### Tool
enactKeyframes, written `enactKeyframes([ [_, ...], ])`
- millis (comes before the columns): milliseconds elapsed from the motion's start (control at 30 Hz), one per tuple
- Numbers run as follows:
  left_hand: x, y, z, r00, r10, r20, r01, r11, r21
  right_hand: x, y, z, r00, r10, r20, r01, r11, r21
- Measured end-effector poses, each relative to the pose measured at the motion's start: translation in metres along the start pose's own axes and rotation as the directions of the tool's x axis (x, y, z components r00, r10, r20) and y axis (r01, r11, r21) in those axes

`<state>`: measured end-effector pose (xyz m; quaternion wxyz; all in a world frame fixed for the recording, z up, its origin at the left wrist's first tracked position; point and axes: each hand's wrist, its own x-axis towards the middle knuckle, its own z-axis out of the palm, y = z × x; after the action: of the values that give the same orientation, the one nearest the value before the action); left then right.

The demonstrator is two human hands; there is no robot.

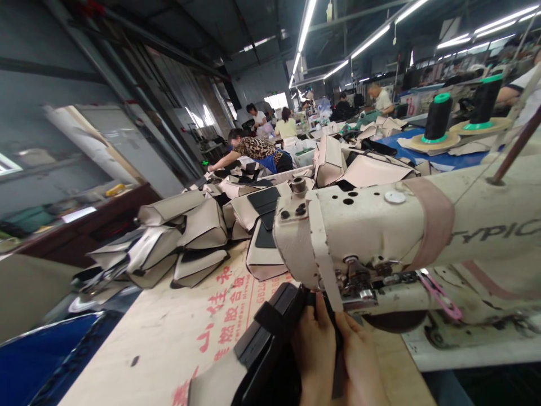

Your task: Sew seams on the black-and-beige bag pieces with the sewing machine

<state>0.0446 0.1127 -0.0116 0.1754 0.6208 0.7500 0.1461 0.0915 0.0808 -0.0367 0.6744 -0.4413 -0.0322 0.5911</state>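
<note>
two hands side by side, my left hand (315, 352) and right hand (363, 366) pinching the black padded piece (270, 332) under the sewing machine (380, 237), beige pieces (186, 237) piled on the bench (169, 338)

A person's left hand (316, 344) and right hand (362, 361) rest side by side on a black padded piece (270, 332), pressing it flat under the head of a cream sewing machine (380, 225). The piece lies on a pale table (169, 332) printed with red characters. Beyond it sit piles of beige and black sewn parts (186, 237). Two black thread spools (437, 118) stand behind the machine. Other workers sit at far tables.
</note>
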Motion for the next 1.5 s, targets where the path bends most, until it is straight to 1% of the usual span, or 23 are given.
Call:
enactKeyframes([
  [100, 0.001, 0.000, 0.001, 1.000, 0.024, -0.005, -0.024, 0.999, 0.026, 0.000, 0.001, 0.000, 0.999, 0.001, 0.049, -0.003, 0.999, 0.040],
  [167, 0.001, -0.001, 0.002, 0.999, 0.034, -0.015, -0.034, 0.999, 0.020, 0.002, 0.004, -0.002, 0.997, 0.008, 0.070, -0.010, 1.000, 0.027],
  [233, 0.001, -0.002, 0.003, 0.999, 0.045, -0.021, -0.045, 0.999, 0.002, 0.004, 0.007, -0.006, 0.998, -0.014, 0.055, 0.016, 1.000, -0.024],
  [333, 0.000, -0.003, 0.002, 0.999, 0.048, -0.024, -0.048, 0.999, -0.018, 0.004, 0.007, -0.008, 0.996, -0.084, 0.023, 0.086, 0.987, -0.134],
  [400, 0.000, -0.002, 0.000, 0.999, 0.040, -0.014, -0.041, 0.999, -0.033, 0.003, 0.006, -0.007, 0.995, -0.103, 0.014, 0.104, 0.980, -0.168],
  [567, -0.002, 0.000, -0.002, 1.000, 0.020, -0.010, -0.020, 1.000, -0.022, 0.000, 0.003, -0.003, 0.993, -0.108, 0.037, 0.112, 0.985, -0.129],
  [700, -0.003, 0.001, -0.002, 0.998, 0.049, -0.037, -0.049, 0.999, -0.004, -0.001, 0.000, -0.003, 0.992, -0.124, 0.031, 0.128, 0.982, -0.143],
  [867, -0.006, 0.004, -0.004, 1.000, 0.011, 0.000, -0.011, 1.000, 0.022, -0.001, -0.001, -0.005, 0.996, -0.076, 0.047, 0.082, 0.985, -0.149],
  [1033, -0.005, 0.004, -0.004, 1.000, 0.023, -0.017, -0.022, 0.999, 0.027, 0.006, 0.002, -0.009, 0.999, -0.035, 0.023, 0.038, 0.988, -0.150],
  [1200, -0.001, 0.003, -0.002, 0.998, 0.053, -0.031, -0.053, 0.999, -0.012, 0.017, 0.007, -0.018, 0.996, -0.005, 0.086, 0.017, 0.989, -0.147],
  [1300, -0.001, 0.003, -0.003, 0.999, 0.031, -0.015, -0.032, 0.999, -0.023, 0.020, 0.008, -0.022, 0.991, 0.020, 0.132, 0.001, 0.988, -0.153],
  [1500, -0.001, 0.005, -0.006, 0.999, 0.041, -0.016, -0.041, 0.999, -0.007, 0.024, 0.010, -0.024, 0.995, 0.010, 0.104, 0.007, 0.987, -0.159],
])
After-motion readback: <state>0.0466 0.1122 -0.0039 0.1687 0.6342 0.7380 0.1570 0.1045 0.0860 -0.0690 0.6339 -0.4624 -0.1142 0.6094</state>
